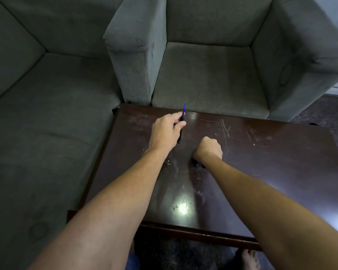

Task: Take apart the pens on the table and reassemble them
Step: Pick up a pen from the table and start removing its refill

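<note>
One pen (181, 125) is held over the table (271, 152), with its long axis pointing away from the person and its blue tip toward the sofa (203, 75). The left hand (165, 131) has a grip that pinches its middle. The right hand (209, 150), just to the right, curls over a dark piece (198, 164); whether it holds this I cannot tell.

Stretches both bare forearms up from the bottom edge toward mid-frame, left from the lower left, right from the lower right. Pinches a pen (180, 135) in the left hand (167, 129), just left of centre, between thumb and curled fingers, back of the hand upward. Holds the right hand (209, 148) lower and to the right, apart, curled into a fist; hides whatever the fingers close on. Plants a bare foot (250, 259) at bottom right.
</note>
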